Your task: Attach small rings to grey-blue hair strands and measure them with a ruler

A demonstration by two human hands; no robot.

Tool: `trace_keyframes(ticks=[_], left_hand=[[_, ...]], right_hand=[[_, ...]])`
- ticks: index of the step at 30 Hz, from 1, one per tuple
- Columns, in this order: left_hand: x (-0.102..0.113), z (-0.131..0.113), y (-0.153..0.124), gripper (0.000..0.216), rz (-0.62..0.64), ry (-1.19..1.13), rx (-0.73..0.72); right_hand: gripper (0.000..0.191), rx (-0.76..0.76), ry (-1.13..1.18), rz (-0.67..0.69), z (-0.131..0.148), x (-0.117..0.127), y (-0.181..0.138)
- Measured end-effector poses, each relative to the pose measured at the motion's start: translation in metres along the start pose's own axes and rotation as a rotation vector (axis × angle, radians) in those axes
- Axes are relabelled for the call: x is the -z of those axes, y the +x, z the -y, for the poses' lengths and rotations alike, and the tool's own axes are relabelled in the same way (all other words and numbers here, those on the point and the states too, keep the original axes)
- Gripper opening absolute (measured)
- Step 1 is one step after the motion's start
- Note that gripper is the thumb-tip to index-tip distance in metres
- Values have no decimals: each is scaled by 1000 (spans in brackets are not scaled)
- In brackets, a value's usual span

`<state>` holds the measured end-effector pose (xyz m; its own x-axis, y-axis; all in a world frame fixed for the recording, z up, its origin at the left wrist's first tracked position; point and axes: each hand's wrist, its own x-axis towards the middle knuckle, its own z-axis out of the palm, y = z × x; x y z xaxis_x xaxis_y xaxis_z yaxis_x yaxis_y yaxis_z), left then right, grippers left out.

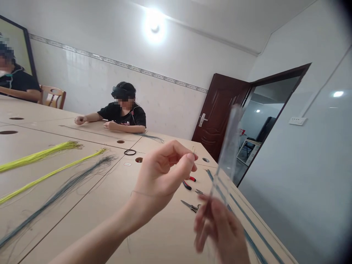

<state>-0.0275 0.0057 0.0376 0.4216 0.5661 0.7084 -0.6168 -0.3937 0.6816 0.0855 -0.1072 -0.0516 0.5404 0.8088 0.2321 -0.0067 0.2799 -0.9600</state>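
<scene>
R. hand [221, 227], blurred: fingers appear clamped round the lower end of a clear plastic strip [230, 143]; exact finger contact can't be told. Strip stands nr-upright, slightly tilted, w/ free end up, prob. gripped low to leave most of its length unobstructed.

L. hand [165, 172]: thumb & index tog., pinching a tiny wire hook [194, 151] above the table [159, 234]. Tip pinch is apt. for so small a pc. & leaves the top exposed. Fine thread [145, 194] crosses the L. wrist.

Scissors [188, 205], partly hidden behind R. hand, and red-black pliers [188, 183] lie just beyond, prob. for quick reach. Blue-grey strands [254, 245] run along the R. table edge; grey bundle [60, 194] & yellow bundles [41, 157] lie lengthwise at L., prob. straight & apart to limit tangling.

Farther: black ring [130, 152], then co-worker [123, 113] seated opp., forearms on tabletop.
</scene>
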Motion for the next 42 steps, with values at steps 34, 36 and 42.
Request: trace_keyframes(ticks=[34, 36, 42], left_hand=[[-10, 19, -6, 17, -35, 376, -75], [-10, 17, -6, 17, -13, 415, -63], [-11, 15, -7, 16, -10, 421, -90]], right_hand=[[5, 430, 188, 518, 72, 6, 71], [6, 402, 230, 483, 72, 5, 69], [7, 480, 110, 570, 72, 9, 76]])
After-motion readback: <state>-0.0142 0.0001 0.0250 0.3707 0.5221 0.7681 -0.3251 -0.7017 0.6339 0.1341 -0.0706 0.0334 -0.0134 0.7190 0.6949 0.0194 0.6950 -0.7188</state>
